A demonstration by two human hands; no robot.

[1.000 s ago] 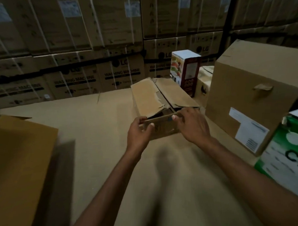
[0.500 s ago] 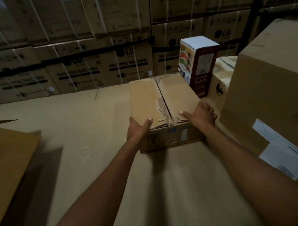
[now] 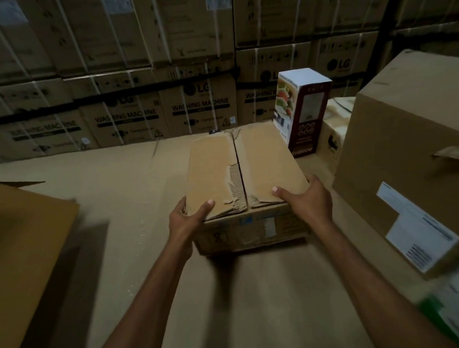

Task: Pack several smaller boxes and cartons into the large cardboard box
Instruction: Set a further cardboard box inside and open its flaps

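Since both hands are clamped on its near corners, the small brown carton (image 3: 245, 185) looks to be the piece in hand, at the pick-up step of the packing. It sits in the middle of the cardboard-covered work surface (image 3: 122, 190), top flaps folded shut along a torn centre seam, a pale label on its near face. Whether its base is on the surface or just off it cannot be told; a dark shadow lies under the near edge.

The left hand (image 3: 185, 220) wraps the near left corner: the thumb lies flat on the top flap, and the other fingers curl round the side, out of sight. The right hand (image 3: 307, 203) takes the near right corner, thumb and fingers spread partly open and pressed onto the flap and the right side. Both hold by squeezing inward, not by a closed fist.

The next move, as I judge it, calls for lifting the carton level and carrying it left toward the open-topped large box (image 3: 22, 257) at the near left edge, of which only a wall and a flap show. The loose flaps could spring up if the thumbs let go.

Just beyond the carton to the right stands a tall printed box (image 3: 303, 111), with a big sealed carton (image 3: 407, 160) nearer on the right. Stacked washing-machine cartons (image 3: 136, 112) fill the far wall.
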